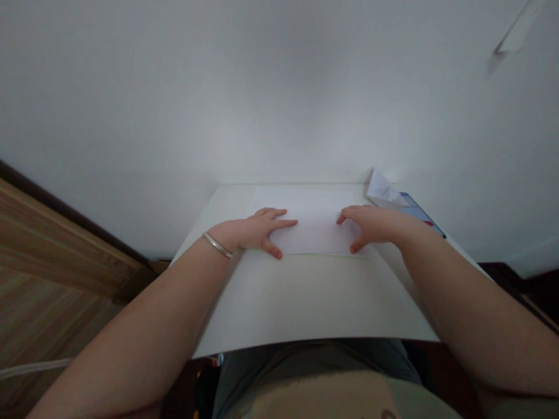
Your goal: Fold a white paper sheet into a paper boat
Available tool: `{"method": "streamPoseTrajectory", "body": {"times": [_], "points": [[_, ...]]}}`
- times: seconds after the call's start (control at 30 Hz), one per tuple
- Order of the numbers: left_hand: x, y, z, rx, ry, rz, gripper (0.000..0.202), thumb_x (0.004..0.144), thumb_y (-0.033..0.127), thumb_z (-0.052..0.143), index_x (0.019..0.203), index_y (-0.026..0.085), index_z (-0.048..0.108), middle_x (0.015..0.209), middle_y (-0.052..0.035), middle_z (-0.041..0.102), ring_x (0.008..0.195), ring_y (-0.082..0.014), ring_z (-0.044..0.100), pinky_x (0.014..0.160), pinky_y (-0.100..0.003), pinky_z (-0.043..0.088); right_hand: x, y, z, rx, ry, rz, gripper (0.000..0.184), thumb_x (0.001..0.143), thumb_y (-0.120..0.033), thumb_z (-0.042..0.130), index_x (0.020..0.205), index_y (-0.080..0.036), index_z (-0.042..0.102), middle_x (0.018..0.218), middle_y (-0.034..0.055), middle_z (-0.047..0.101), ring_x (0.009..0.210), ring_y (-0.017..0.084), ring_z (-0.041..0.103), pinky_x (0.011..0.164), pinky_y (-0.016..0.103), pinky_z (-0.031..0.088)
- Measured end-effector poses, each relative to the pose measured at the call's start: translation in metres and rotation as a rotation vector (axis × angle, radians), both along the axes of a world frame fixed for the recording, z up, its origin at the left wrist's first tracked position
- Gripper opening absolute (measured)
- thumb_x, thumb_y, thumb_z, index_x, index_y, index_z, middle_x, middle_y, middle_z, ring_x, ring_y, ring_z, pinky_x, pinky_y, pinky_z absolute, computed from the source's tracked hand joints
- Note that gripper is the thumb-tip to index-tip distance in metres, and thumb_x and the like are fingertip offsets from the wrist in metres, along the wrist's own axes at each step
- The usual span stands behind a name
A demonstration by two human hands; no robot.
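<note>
A white sheet of paper (312, 227) lies flat on the white table (314, 302), its long edge running across in front of me. My left hand (266, 228) rests on the sheet's left part with the fingers spread and the thumb by the near edge. On the right part is my right hand (364, 224), its fingers curved and the thumb apart from them, fingertips at the paper. Neither hand grips anything that I can see. The sheet's right end is partly hidden under my right hand.
A folded white paper piece (382, 189) stands at the back right, by a phone (421, 215) with a lit screen. The wall (279, 105) rises directly behind the table. Wooden furniture (56, 250) is at the left.
</note>
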State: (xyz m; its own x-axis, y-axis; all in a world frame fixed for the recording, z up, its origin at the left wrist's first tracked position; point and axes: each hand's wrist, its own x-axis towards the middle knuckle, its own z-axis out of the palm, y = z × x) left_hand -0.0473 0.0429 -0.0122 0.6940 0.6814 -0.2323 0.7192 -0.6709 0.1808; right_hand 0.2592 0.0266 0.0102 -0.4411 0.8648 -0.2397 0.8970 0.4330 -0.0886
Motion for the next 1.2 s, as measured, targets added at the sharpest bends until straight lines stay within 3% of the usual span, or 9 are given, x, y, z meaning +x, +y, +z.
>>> {"method": "streamPoseTrajectory", "body": {"times": [0.37, 0.57, 0.8, 0.93, 1.07, 1.2], "points": [[-0.017, 0.005, 0.005, -0.111, 0.078, 0.02, 0.096, 0.07, 0.057, 0.069, 0.149, 0.03, 0.022, 0.159, -0.0119, 0.004, 0.145, -0.0357, 0.004, 0.113, -0.051, 0.018, 0.012, 0.002, -0.002, -0.038, 0.049, 0.058, 0.073, 0.056, -0.026, 0.078, 0.125, -0.034, 0.058, 0.133, 0.002, 0.057, 0.123, 0.032, 0.051, 0.101, 0.049, 0.043], [-0.009, -0.003, 0.004, -0.048, 0.078, 0.061, 0.093, 0.073, 0.062, 0.062, 0.15, 0.029, 0.019, 0.159, -0.0114, 0.008, 0.144, -0.0362, 0.007, 0.112, -0.05, 0.02, 0.012, 0.004, -0.002, -0.086, 0.057, 0.055, 0.075, 0.064, -0.022, 0.073, 0.136, -0.027, 0.051, 0.15, 0.0059, 0.039, 0.134, 0.028, 0.04, 0.111, 0.044, 0.033], [0.005, -0.008, -0.004, 0.085, 0.047, 0.168, 0.093, 0.072, 0.07, 0.057, 0.148, 0.024, 0.029, 0.155, -0.0167, 0.021, 0.141, -0.0368, 0.019, 0.112, -0.047, 0.022, 0.012, 0.001, -0.006, -0.067, 0.077, 0.062, 0.075, 0.068, -0.019, 0.069, 0.14, -0.022, 0.047, 0.151, 0.0087, 0.034, 0.134, 0.031, 0.039, 0.112, 0.043, 0.032], [0.012, -0.017, -0.003, 0.204, 0.052, 0.192, 0.083, 0.079, 0.067, 0.051, 0.146, 0.021, 0.033, 0.15, -0.0184, 0.031, 0.138, -0.0362, 0.028, 0.111, -0.046, 0.025, -0.001, -0.006, -0.007, -0.064, 0.11, 0.144, 0.071, 0.074, -0.022, 0.063, 0.142, -0.022, 0.043, 0.153, 0.0089, 0.031, 0.138, 0.029, 0.034, 0.113, 0.045, 0.029], [0.019, -0.026, 0.003, 0.299, 0.027, 0.19, 0.075, 0.086, 0.061, 0.047, 0.143, 0.015, 0.037, 0.145, -0.0215, 0.038, 0.134, -0.0341, 0.035, 0.109, -0.045, 0.029, -0.021, -0.018, -0.007, 0.059, 0.186, 0.228, 0.057, 0.08, -0.03, 0.061, 0.135, -0.019, 0.053, 0.147, 0.0127, 0.041, 0.134, 0.03, 0.039, 0.111, 0.046, 0.031], [0.025, -0.029, 0.007, 0.329, -0.055, 0.086, 0.073, 0.085, 0.057, 0.051, 0.138, 0.007, 0.043, 0.14, -0.0211, 0.044, 0.13, -0.0297, 0.041, 0.108, -0.039, 0.032, -0.031, -0.023, -0.009, 0.187, 0.274, 0.318, 0.047, 0.084, -0.034, 0.056, 0.129, -0.02, 0.059, 0.14, 0.0121, 0.051, 0.126, 0.028, 0.047, 0.107, 0.045, 0.036]]}}
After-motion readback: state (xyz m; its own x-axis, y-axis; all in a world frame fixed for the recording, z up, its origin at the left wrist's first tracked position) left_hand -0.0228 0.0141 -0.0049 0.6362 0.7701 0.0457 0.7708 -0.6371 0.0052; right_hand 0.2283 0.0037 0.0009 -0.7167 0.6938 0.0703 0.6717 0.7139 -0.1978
